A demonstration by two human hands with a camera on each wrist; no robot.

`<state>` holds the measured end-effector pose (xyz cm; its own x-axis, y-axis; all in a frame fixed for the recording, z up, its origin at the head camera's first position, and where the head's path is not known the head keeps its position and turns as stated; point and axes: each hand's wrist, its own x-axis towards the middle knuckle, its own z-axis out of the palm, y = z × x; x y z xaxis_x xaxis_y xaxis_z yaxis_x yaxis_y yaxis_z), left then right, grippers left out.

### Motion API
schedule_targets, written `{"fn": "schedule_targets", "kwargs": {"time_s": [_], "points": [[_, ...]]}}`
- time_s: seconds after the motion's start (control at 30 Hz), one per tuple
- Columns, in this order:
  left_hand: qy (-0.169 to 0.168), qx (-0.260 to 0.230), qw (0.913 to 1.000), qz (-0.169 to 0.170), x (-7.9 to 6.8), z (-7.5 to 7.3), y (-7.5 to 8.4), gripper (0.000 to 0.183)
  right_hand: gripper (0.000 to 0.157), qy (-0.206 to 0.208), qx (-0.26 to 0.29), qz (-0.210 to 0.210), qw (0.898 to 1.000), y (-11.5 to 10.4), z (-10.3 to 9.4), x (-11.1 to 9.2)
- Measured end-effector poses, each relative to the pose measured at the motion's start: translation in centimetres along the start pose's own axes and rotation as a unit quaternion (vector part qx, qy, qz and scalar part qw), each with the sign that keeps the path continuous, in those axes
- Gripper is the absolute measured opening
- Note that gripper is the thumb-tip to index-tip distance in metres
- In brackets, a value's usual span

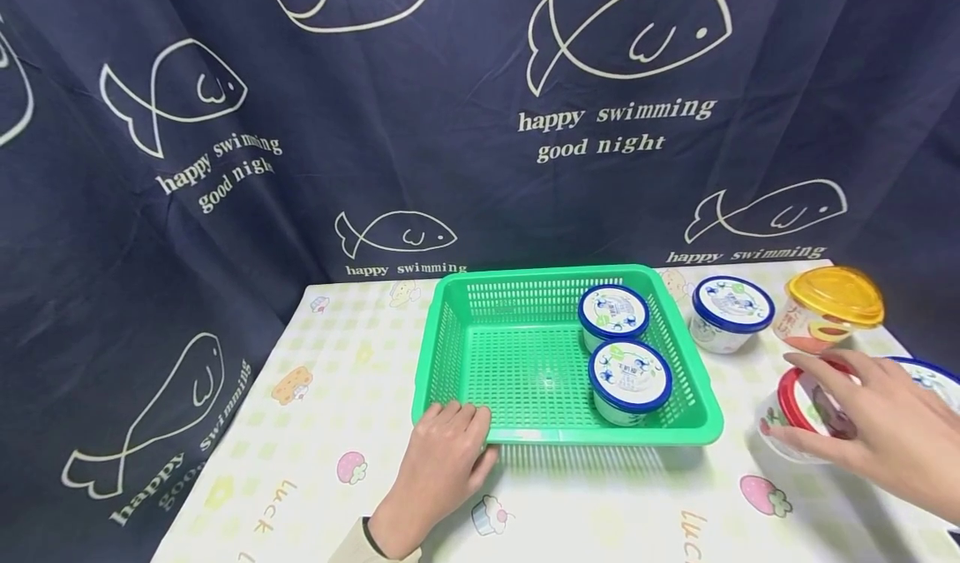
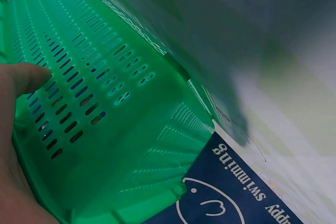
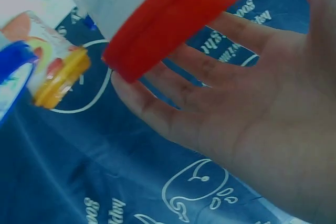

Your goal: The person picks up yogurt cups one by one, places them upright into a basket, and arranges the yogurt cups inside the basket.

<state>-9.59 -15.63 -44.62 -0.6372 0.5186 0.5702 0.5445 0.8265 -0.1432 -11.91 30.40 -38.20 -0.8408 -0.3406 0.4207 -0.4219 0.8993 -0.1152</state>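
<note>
Head view: the right hand [image 1: 881, 417], the nearer one, grips the red tub [image 1: 802, 405] around its top. From this tub, the basket [image 1: 570, 436] lies between nine and ten o'clock, its long axis from nine to three. The left hand [image 1: 446, 455] holds the basket's rim at seven o'clock.

Left wrist view: this hand is at nine o'clock, at the basket's slotted wall.

Right wrist view: the yellow tub [image 3: 60, 77] lies at eight o'clock from the red tub.

Head view bright, even; table [image 1: 585, 513] pale toward front edge. Soft shadows under basket [image 1: 592, 436] and near table's right edge. Glare on yellow lid [image 1: 836, 295], back right corner. Curtain [image 1: 465, 122] prints stretch frame-left. Wrist views dimmer, soft.
</note>
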Motion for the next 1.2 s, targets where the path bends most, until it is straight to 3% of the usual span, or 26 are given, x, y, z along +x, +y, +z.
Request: {"fn": "schedule_targets", "kwargs": {"time_s": [0.27, 0.63, 1.2], "points": [[0.002, -0.003, 1.0000, 0.000, 0.0, 0.1, 0.0, 0.021, 0.094, 0.010, 0.002, 0.014, 1.000, -2.0, -1.8, 1.7], [0.001, -0.001, 1.0000, -0.002, -0.2, 0.0, 0.0, 0.020, 0.089, -0.025, -0.030, 0.009, 0.999, -3.6, -3.3, 3.9], [-0.010, -0.001, 0.9999, -0.004, -0.2, -0.1, 0.0, 0.020, 0.089, -0.046, -0.003, -0.035, 0.998, -6.4, -3.2, 7.3]]}}
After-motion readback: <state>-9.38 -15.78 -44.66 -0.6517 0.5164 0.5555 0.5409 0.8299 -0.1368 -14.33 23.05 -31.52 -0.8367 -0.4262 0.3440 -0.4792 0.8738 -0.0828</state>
